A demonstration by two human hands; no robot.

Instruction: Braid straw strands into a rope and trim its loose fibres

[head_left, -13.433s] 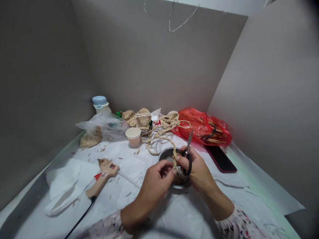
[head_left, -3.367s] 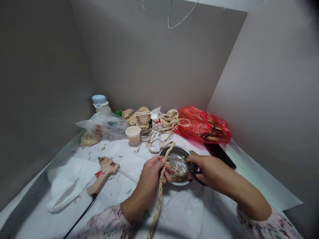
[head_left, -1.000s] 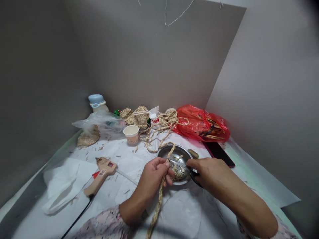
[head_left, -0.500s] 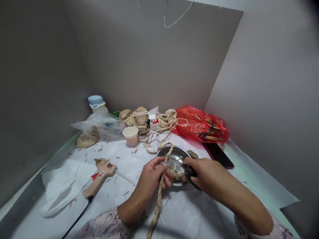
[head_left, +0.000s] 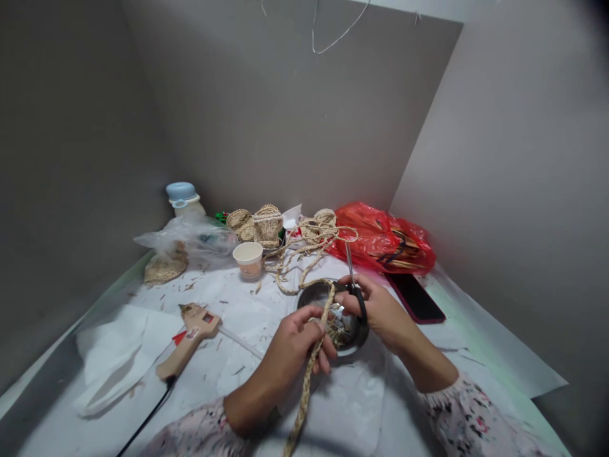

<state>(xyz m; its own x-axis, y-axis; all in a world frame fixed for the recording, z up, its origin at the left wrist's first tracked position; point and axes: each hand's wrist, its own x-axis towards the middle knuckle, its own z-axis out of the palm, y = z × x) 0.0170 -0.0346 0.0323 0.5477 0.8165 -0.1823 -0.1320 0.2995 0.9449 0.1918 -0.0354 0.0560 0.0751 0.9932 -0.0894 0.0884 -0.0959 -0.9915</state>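
A long braided straw cord (head_left: pixel 305 397) runs from the bottom of the view up through my left hand (head_left: pixel 304 339), whose fingers pinch it. Beyond that hand it bends over a round metal bowl (head_left: pixel 353 348) and trails to the back of the table. My right hand (head_left: pixel 373 308) grips a pair of scissors (head_left: pixel 361 303) by the black handles, blades pointing up and away. Its thumb and index finger are close beside the cord; I cannot tell if they touch it. Inside the bowl lie straw scraps (head_left: pixel 339 336), partly hidden by my hands.
A beige glue gun (head_left: pixel 193 339) lies at left with its black cable. A paper cup (head_left: pixel 248 260), coiled straw cord (head_left: pixel 269 223), a clear plastic bag (head_left: pixel 200 235) and a blue-lidded bottle (head_left: pixel 183 197) stand behind. A red bag (head_left: pixel 366 238) and a phone (head_left: pixel 416 298) are at right.
My right hand has turned the scissors from pointing left across the cord to pointing up and away, and its fingertips have come nearer the cord. My left hand has shifted slightly right, still pinching it.
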